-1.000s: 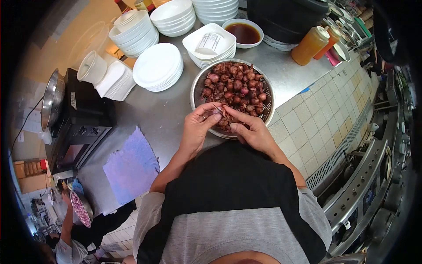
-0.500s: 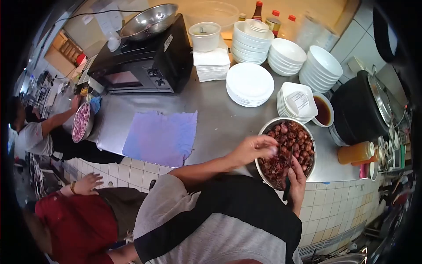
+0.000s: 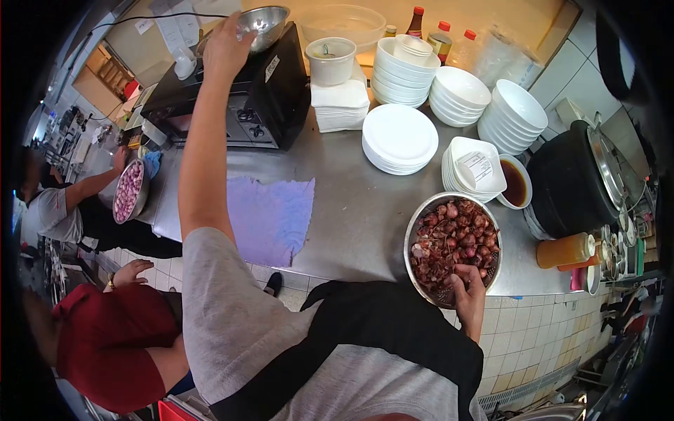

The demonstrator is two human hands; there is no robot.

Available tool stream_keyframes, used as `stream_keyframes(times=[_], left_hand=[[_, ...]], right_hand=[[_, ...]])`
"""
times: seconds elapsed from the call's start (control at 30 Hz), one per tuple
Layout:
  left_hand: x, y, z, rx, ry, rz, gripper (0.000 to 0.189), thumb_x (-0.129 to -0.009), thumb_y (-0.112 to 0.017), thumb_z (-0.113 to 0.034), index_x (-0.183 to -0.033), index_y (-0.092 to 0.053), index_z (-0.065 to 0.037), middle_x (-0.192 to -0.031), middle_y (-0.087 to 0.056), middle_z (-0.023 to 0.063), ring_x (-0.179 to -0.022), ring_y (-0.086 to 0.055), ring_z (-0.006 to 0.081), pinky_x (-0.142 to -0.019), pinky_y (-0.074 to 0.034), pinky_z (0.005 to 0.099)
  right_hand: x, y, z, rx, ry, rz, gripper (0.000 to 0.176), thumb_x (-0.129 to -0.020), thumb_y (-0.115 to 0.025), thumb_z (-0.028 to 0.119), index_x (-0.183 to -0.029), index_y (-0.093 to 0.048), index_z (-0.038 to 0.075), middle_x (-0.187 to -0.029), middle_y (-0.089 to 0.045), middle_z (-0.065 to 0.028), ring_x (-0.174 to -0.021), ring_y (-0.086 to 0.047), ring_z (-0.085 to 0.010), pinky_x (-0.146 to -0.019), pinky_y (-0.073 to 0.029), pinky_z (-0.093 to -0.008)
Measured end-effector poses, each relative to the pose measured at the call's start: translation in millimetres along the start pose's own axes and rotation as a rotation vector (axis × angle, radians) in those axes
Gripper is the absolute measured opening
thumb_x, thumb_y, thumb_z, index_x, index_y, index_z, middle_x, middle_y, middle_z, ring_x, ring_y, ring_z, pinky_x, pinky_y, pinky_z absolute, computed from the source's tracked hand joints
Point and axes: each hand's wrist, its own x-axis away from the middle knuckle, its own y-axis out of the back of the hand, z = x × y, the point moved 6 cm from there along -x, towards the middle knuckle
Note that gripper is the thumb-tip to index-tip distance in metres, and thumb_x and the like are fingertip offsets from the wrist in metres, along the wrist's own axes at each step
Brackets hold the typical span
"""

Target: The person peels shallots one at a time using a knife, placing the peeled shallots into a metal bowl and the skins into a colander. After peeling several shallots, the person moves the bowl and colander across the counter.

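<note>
My left hand reaches far out to the metal bowl on top of the black oven. Its fingers are apart over the bowl's near side; no shallot shows in them. My right hand is closed at the near edge of a perforated metal colander, thumb and fingers pinched together. The knife seen in that hand half a second ago is hidden by the fingers now. Small red-brown shallots and loose dry skins fill the colander.
The black oven stands at the back left, a purple cloth before it. White plates, bowls and a black pot line the back and right. Two people work at left, one beside a bowl of peeled shallots.
My left hand has swung from above the colander, where it held a small pale shallot, up and left to the metal bowl. My right hand has shifted slightly lower at the colander.
</note>
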Motion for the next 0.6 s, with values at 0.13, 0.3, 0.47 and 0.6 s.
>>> stream_keyframes(times=[0.13,0.3,0.47,0.6], left_hand=[[9,-39,14,-0.293,0.03,0.42,0.049,-0.08,-0.062,-0.029,-0.125,-0.053,-0.012,-0.106,-0.063,0.0171,-0.099,-0.06,0.0329,-0.087,-0.045,0.0437],[17,-44,10,-0.421,0.011,0.426,0.029,-0.08,-0.06,-0.021,-0.107,-0.064,-0.012,-0.092,-0.066,0.0149,-0.092,-0.063,0.0319,-0.083,-0.048,0.0431],[62,11,-80,-0.249,-0.229,0.191,0.013,-0.077,-0.061,-0.012,-0.088,-0.066,-0.009,-0.08,-0.064,0.0128,-0.076,-0.063,0.0298,-0.068,-0.049,0.0422],[123,54,-154,0.122,-0.223,0.193,0.011,-0.076,-0.063,-0.009,-0.087,-0.063,-0.007,-0.08,-0.06,0.0103,-0.073,-0.059,0.0305,-0.066,-0.046,0.0415]], right_hand=[[1,0,8,0.033,0.01,-0.016,0.027,-0.086,-0.058,0.004,-0.113,-0.055,0.003,-0.077,-0.06,-0.003,-0.058,-0.05,-0.0068,-0.05,-0.04,-0.0218],[1,-3,22,0.102,0.131,0.021,0.043,-0.087,-0.053,0.0,-0.13,-0.047,0.007,-0.082,-0.059,-0.0033,-0.063,-0.049,-0.0057,-0.053,-0.038,-0.018],[-8,0,17,0.13,0.172,-0.005,0.045,-0.088,-0.05,-0.002,-0.132,-0.047,0.007,-0.095,-0.062,-0.0047,-0.082,-0.056,-0.0103,-0.071,-0.044,-0.0213],[-10,-2,35,0.173,0.266,0.019,0.041,-0.086,-0.049,-0.003,-0.127,-0.051,0.002,-0.124,-0.056,-0.014,-0.118,-0.05,-0.0199,-0.101,-0.034,-0.0292]])
